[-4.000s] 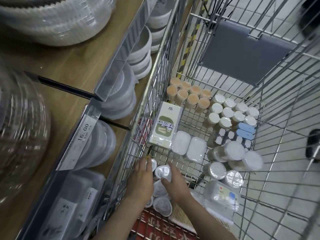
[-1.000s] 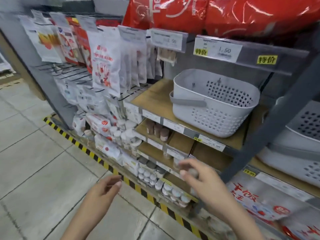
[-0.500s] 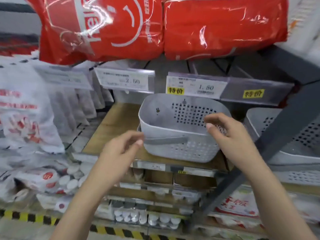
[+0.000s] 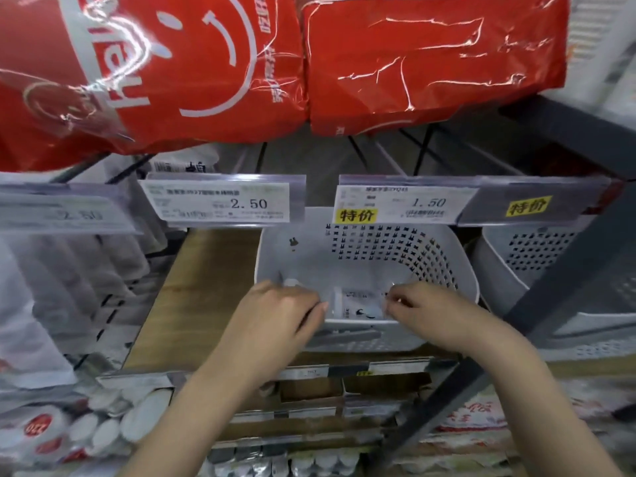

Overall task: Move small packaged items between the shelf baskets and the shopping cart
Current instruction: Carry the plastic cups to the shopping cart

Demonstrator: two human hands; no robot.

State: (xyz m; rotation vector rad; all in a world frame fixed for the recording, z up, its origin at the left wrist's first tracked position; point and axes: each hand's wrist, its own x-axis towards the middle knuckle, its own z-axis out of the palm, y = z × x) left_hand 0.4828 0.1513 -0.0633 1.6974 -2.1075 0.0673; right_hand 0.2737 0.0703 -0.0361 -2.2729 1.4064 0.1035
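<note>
On the wooden shelf (image 4: 206, 290), small packets are lowered into the white basket (image 4: 461, 270), pinched by left hand (image 4: 275, 315) and right hand (image 4: 426, 308) for release.

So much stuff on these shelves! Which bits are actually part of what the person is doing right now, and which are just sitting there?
Part of the job:
- white basket
- small packet inside it
- left hand
- right hand

Just sitting there:
- red bags on the shelf above
- price tags
- second basket to the right
- small tubs lower left
</note>
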